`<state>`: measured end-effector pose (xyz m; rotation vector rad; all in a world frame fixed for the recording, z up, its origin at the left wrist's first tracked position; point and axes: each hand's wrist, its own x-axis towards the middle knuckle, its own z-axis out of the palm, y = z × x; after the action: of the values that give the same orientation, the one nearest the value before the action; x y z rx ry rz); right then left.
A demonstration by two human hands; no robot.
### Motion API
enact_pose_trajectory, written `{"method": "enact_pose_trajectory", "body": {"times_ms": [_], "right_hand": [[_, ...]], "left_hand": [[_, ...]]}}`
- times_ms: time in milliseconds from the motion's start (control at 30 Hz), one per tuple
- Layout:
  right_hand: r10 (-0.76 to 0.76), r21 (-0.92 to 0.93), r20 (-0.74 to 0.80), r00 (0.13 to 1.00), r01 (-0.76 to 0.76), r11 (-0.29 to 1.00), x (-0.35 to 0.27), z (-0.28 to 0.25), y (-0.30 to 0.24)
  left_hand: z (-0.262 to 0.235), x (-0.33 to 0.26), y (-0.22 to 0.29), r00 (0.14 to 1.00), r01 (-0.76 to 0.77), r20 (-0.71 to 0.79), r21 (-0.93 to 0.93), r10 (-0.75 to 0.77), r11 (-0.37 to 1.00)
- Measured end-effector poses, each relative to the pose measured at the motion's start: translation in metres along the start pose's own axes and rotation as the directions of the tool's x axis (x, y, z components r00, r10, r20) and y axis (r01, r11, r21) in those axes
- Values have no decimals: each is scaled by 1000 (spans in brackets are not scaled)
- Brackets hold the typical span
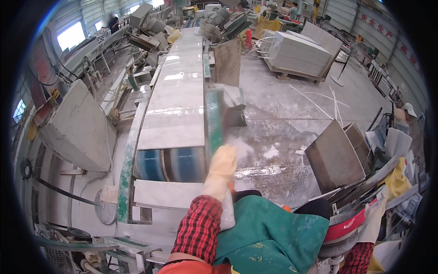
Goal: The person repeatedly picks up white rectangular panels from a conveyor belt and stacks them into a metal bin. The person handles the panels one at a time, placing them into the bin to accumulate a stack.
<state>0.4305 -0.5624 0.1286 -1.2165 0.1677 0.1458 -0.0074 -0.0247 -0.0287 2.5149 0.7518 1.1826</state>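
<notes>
Two gloved hands show in the head view. The left hand (223, 160) reaches forward beside the conveyor's (125, 192) right green rail (213, 121); I cannot tell whether its fingers grasp anything. The right hand (374, 217) is at the near right, beside a red-banded round object (345, 228), its grip likewise unclear. Pale, glossy slabs (175, 98) line the conveyor toward the far end, with blue bands (149, 165) exposed nearer. Far right, a white slab stack (299, 52) stands on the floor (283, 107).
</notes>
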Motion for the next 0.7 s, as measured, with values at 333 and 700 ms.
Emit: {"method": "enact_pose_trajectory", "body": {"times_ms": [333, 700], "right_hand": [[229, -201, 245, 942, -181, 963, -40, 165, 126], [450, -579, 719, 529, 98, 809, -85, 195, 210]], "left_hand": [[31, 45, 57, 895, 424, 298, -337, -332, 840], [150, 66, 175, 287, 753, 924, -381, -253, -536]]}}
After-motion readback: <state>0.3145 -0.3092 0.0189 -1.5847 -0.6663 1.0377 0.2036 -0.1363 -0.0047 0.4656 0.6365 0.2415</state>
